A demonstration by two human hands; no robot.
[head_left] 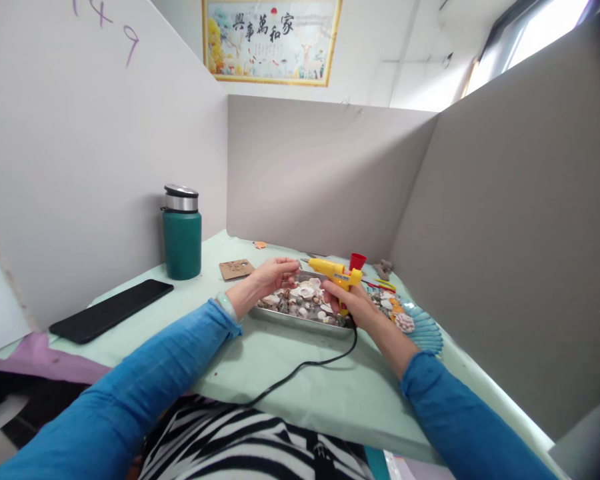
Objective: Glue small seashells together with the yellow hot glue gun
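Note:
My right hand (344,297) is wrapped round the handle of a yellow glue gun (334,272), whose nozzle points left. A black cord runs from its handle toward me. Just left of the nozzle, my left hand (279,272) pinches something small, too small to make out, near the tip. Beneath both hands lies a metal tray (300,325) of assorted seashells (306,291). To the right of my right hand sits a blue shell-shaped dish (427,328) with more shells beside it.
A green bottle (182,241) and a black phone (113,310) stand and lie at left. Behind the tray are a brown card (236,269), a red cup (358,261) and yellow-handled pliers (384,286). Grey panels (325,173) enclose the table.

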